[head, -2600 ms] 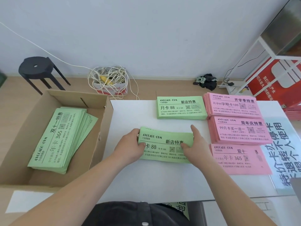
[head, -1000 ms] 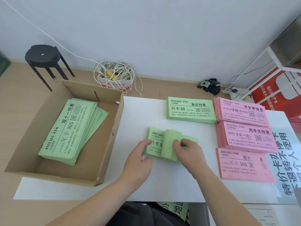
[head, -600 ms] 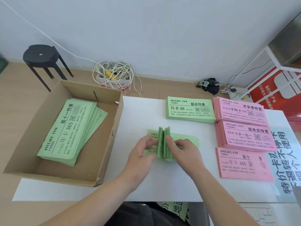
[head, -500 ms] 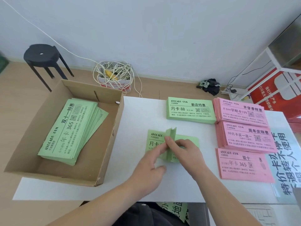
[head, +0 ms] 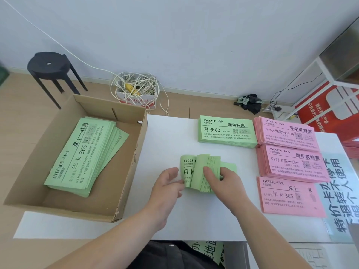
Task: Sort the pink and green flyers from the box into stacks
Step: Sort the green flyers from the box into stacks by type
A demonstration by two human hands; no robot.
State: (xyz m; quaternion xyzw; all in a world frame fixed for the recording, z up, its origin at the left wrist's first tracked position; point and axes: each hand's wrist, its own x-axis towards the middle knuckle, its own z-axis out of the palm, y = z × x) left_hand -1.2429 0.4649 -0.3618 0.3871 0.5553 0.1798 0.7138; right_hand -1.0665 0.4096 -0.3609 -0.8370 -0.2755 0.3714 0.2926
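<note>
- The right hand has its fingers curled round the green bundle mid-counter, bending leaves back, likely to check each print.
- The left hand, fingers loosely bent, steadies the bundle's 9 o'clock end.
- A matching green stack waits at 1 o'clock, pink stacks at 3, the box at 9.

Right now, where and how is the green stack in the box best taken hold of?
Probably from above, at the near short end of the green stack: the box walls block a sideways approach. The stack lies flat and slanted, fanned along its right edge, so pinch its whole thickness, thumb on top, fingers under. The left hand is nearer; the right hand holds the bent bundle.
</note>
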